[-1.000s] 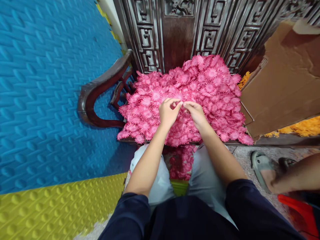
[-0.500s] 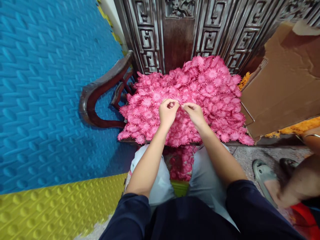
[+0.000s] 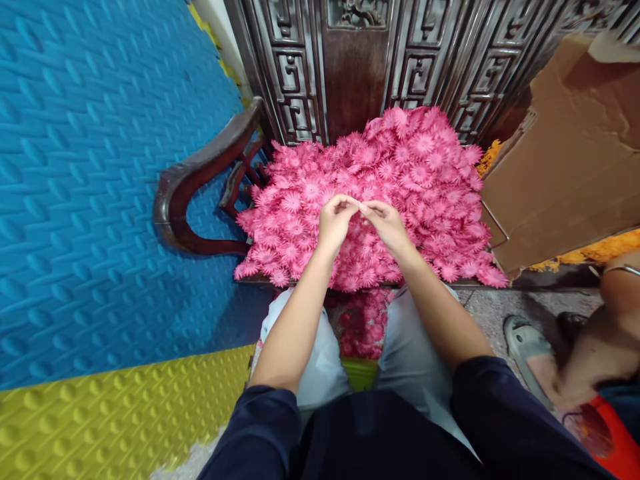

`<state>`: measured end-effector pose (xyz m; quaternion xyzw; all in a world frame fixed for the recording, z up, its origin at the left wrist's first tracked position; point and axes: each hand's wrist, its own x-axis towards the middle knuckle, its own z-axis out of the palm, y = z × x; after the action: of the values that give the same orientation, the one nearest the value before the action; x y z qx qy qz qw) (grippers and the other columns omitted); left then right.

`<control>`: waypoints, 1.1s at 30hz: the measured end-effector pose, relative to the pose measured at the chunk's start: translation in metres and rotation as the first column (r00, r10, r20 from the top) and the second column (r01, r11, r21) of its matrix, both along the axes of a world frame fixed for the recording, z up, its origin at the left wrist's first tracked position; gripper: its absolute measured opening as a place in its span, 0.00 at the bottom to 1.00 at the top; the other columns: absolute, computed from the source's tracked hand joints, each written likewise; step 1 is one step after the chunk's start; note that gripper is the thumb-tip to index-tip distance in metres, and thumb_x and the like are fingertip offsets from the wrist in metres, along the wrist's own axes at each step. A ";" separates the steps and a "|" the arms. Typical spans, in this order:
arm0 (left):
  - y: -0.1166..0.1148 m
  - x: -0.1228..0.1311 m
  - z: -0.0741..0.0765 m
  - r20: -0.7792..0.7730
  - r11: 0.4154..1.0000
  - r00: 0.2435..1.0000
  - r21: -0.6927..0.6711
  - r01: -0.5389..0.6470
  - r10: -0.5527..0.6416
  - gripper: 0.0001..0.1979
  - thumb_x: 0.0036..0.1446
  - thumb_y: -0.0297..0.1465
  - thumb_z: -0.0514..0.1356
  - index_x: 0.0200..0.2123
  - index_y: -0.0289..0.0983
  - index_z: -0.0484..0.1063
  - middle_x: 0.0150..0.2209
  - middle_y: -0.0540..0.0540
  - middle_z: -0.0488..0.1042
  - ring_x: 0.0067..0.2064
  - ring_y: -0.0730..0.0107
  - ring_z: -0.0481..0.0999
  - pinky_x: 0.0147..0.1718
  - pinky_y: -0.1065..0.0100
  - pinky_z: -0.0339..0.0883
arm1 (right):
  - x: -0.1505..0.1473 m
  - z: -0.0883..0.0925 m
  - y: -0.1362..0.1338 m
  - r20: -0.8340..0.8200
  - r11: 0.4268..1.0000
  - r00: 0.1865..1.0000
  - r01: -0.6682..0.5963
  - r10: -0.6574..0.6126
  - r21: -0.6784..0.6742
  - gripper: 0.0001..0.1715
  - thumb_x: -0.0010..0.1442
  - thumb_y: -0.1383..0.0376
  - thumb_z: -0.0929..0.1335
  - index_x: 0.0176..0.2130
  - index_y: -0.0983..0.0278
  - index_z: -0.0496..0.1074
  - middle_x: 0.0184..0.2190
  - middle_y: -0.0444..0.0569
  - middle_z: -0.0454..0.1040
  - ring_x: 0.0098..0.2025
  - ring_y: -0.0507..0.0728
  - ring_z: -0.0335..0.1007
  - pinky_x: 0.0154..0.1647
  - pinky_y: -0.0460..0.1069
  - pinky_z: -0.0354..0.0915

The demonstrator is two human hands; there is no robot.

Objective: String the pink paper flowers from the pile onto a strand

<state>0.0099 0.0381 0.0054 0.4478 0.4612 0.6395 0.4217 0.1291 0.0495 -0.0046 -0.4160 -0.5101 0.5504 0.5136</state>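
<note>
A heap of pink artificial flowers [image 3: 420, 173] covers the wooden bench in front of me. Over the middle of the heap, my left hand [image 3: 337, 220] is closed in a pinch, thumb against fingers. My right hand [image 3: 385, 223] pinches as well, and the fingertips of both hands meet. Whatever lies between them is too small or too hidden to make out. More pink flowers [image 3: 367, 320] show lower down between my knees, above a green container edge [image 3: 360, 373].
A curved wooden armrest [image 3: 170, 213] rises at the left, before blue padded matting [image 3: 100, 167]. Carved dark panels [image 3: 355, 80] stand behind. At right are a cardboard box [image 3: 565, 160], orange flowers [image 3: 595, 247], another person's sandalled foot [image 3: 540, 367] and a red object [image 3: 620, 440].
My hands have come together; their fingertips now touch where a small gap showed before. The other person's arm and leg at the right have shifted slightly.
</note>
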 end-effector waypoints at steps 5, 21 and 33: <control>-0.001 -0.002 0.005 -0.001 0.994 0.997 -0.079 0.073 -0.073 0.10 0.48 0.17 0.58 0.21 0.37 0.70 0.24 0.53 0.71 0.30 0.75 0.70 0.40 0.69 0.65 | 0.000 -0.003 0.001 -0.016 1.000 1.000 0.008 -0.008 0.012 0.21 0.41 0.51 0.75 0.31 0.63 0.73 0.32 0.45 0.75 0.33 0.51 0.69 0.33 0.48 0.66; 0.003 -0.003 0.004 0.130 0.962 0.987 -0.246 0.120 -0.090 0.07 0.47 0.21 0.59 0.21 0.36 0.72 0.23 0.54 0.71 0.26 0.79 0.69 0.30 0.73 0.61 | 0.007 -0.003 0.008 -0.102 0.994 0.989 0.106 -0.109 -0.040 0.12 0.43 0.59 0.73 0.25 0.63 0.70 0.21 0.39 0.67 0.24 0.47 0.60 0.32 0.46 0.60; 0.009 -0.024 -0.003 -0.110 0.743 0.735 0.107 -0.661 0.669 0.02 0.59 0.30 0.57 0.35 0.38 0.66 0.36 0.47 0.70 0.38 0.74 0.70 0.41 0.73 0.64 | 0.021 -0.009 0.017 -0.176 0.898 0.932 0.235 -0.317 -0.372 0.11 0.49 0.62 0.69 0.34 0.60 0.66 0.28 0.39 0.70 0.24 0.47 0.62 0.27 0.45 0.57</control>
<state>-0.0136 0.0467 0.0026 0.3101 0.5999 0.7280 0.1179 0.1498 0.0665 -0.0136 -0.5009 -0.2776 0.5970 0.5619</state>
